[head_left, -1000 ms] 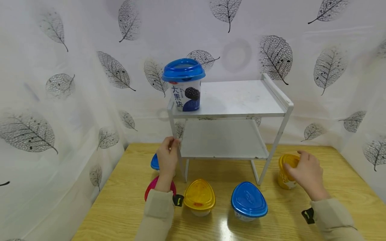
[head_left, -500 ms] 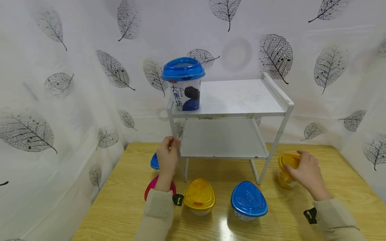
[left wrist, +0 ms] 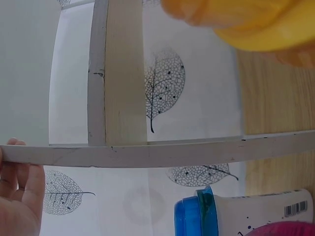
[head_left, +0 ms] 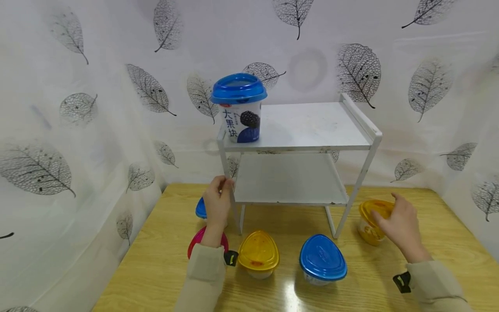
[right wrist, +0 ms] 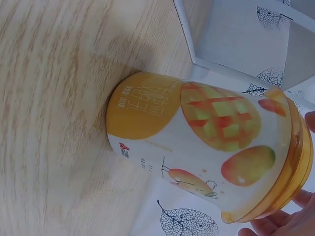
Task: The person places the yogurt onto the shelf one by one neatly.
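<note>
Head view: the left hand [head_left: 217, 199], raised, pinches the left post [head_left: 225, 160] of the rack [head_left: 308, 125]; the right hand [head_left: 403, 223] curves its fingers round the yellow-lidded cup [head_left: 367, 229] at the right of the bench [head_left: 468, 260]. The left forearm [head_left: 205, 273] partly hides a pink lid [head_left: 196, 240]. Left wrist: a blurred yellow shape [left wrist: 275, 34], cut off. Right wrist: fingers cropped.

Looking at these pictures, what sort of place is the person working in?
Probably a small staged work corner rather than an ordinary room: a leaf-print sheet hangs behind the table, and a white rack stands there with lidded cups around it.
</note>
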A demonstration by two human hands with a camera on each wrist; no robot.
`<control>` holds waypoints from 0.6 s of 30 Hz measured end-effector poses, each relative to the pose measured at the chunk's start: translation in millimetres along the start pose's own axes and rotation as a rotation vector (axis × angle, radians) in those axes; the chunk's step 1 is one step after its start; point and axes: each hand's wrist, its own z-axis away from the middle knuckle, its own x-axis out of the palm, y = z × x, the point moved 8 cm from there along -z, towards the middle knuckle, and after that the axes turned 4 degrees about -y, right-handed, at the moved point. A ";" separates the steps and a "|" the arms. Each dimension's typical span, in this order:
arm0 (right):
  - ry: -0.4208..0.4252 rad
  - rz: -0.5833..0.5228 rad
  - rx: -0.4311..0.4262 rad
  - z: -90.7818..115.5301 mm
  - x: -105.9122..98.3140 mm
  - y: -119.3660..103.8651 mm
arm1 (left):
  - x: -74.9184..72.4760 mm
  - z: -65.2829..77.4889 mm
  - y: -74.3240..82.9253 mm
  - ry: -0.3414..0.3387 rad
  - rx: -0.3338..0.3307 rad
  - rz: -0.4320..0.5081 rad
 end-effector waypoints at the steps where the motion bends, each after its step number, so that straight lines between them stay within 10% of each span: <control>1: 0.004 0.010 0.016 0.7 -0.3 1.6 | 0.3 0.0 -0.1 -0.001 0.002 -0.001; 18: -0.065 -0.166 -0.175 1.7 5.0 -0.9 | 1.0 0.3 -0.5 0.004 0.015 -0.004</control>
